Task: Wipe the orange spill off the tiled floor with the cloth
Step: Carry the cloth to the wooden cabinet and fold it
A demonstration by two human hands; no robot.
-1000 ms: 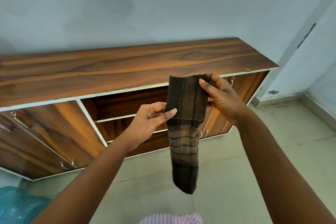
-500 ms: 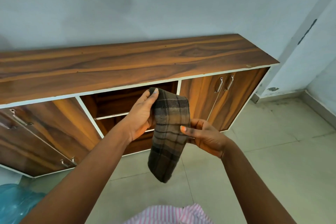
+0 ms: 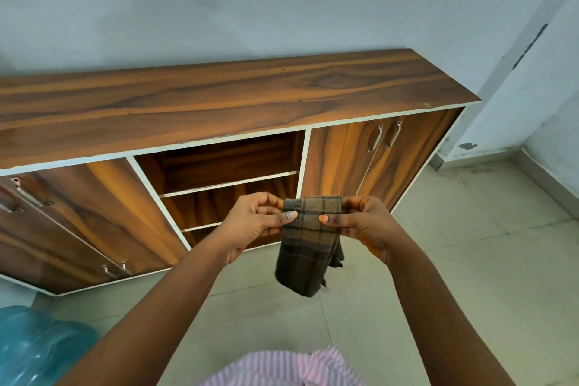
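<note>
**Both hands pinch folded plaid cloth in air, in front of cabinet**

Left hand [image 3: 255, 222] and right hand [image 3: 365, 224] hold a brown plaid cloth [image 3: 308, 244] between them, up off the tiled floor [image 3: 470, 260]. Each hand pinches one top corner: thumb on the near face, the other fingers curled behind the top edge. Left thumbnail painted pale blue, right thumbnail orange. Cloth is folded into a narrow strip and hangs down from the pinch, lower end free, a loose layer showing at its right side. It touches nothing but the hands.

Behind it stands a low wooden cabinet [image 3: 219, 103] against the wall: open middle compartment with shelves [image 3: 228, 182], closed double doors [image 3: 379, 160] at the right end with metal handles. The cloth hangs in front of the open compartment's lower right corner. Translucent blue plastic object [image 3: 34, 348] at bottom left on the floor. Pink striped clothing [image 3: 282, 367] at bottom edge. No orange spill visible on the floor in view.
</note>
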